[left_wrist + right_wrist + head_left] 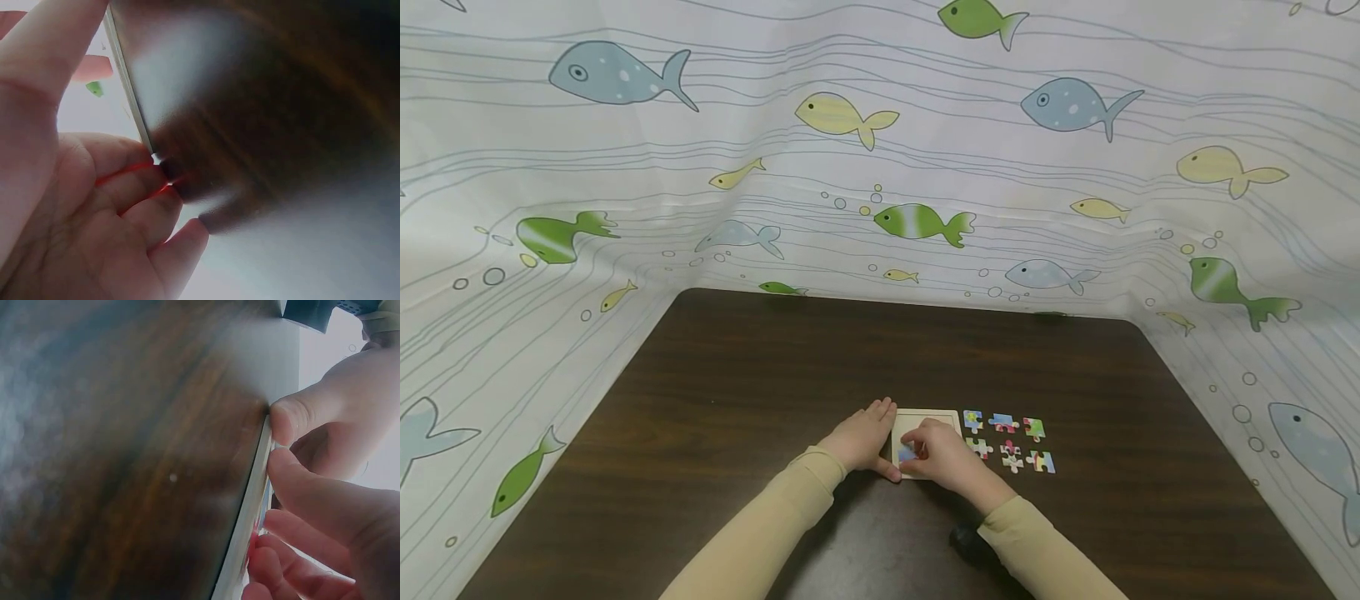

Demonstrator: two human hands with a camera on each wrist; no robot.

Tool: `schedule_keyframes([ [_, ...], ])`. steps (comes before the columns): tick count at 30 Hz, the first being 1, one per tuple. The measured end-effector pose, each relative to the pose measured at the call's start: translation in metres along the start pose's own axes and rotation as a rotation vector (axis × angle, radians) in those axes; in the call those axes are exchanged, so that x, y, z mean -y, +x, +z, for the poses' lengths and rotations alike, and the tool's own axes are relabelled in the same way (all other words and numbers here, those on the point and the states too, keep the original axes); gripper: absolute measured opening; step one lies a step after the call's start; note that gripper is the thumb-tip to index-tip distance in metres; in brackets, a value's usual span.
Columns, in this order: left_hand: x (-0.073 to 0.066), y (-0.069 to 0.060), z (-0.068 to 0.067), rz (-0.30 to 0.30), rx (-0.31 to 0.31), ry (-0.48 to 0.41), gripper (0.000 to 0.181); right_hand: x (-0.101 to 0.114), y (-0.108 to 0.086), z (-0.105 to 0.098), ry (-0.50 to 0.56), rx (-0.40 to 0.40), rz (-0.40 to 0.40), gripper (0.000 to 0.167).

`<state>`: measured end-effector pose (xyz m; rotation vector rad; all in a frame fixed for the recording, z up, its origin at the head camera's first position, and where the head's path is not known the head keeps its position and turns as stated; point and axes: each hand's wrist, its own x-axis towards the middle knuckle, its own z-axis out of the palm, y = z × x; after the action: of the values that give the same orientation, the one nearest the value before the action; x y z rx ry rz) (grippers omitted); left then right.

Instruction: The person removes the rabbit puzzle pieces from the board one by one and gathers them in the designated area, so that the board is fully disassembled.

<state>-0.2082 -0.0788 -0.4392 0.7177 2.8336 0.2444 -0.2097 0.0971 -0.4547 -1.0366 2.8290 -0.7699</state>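
A shallow light wooden puzzle tray (927,414) lies on the dark table. My left hand (859,442) rests along the tray's left edge, its fingers fairly straight and its thumb at the near corner. Over the tray's near left corner, my right hand (951,460) pinches a bluish puzzle piece (906,452) between thumb and fingers. That piece is partly hidden by the fingers. In the right wrist view, the right thumb lies by the left thumb at the tray's edge (247,506). Several loose puzzle pieces (1003,422) lie right of the tray in two rows.
The brown wooden table (737,375) extends around the tray. A fish-patterned curtain (850,183) surrounds its back and sides. A small black object (967,546) is near the right forearm, partly hidden by the sleeve (1037,542).
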Motion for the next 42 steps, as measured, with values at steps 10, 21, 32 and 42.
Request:
schedule_keyframes([
  [10, -0.0006, -0.0001, -0.0001, -0.004, 0.005, -0.01, 0.109, -0.0006, -0.0016, 0.0013, -0.017, -0.006, -0.017, 0.02],
  [21, -0.0003, 0.0009, 0.0018, -0.004, 0.005, -0.015, 0.109, 0.001, -0.003, 0.0001, -0.018, -0.004, -0.012, 0.021],
  [32, -0.0001, 0.0003, 0.0008, -0.004, 0.004, -0.026, 0.108, 0.0016, -0.0021, -0.0002, -0.013, -0.002, 0.019, 0.02],
  [42, -0.0003, 0.0003, -0.0001, -0.007, 0.005, -0.029, 0.108, 0.0046, -0.0014, -0.0017, 0.028, 0.011, 0.056, 0.021],
])
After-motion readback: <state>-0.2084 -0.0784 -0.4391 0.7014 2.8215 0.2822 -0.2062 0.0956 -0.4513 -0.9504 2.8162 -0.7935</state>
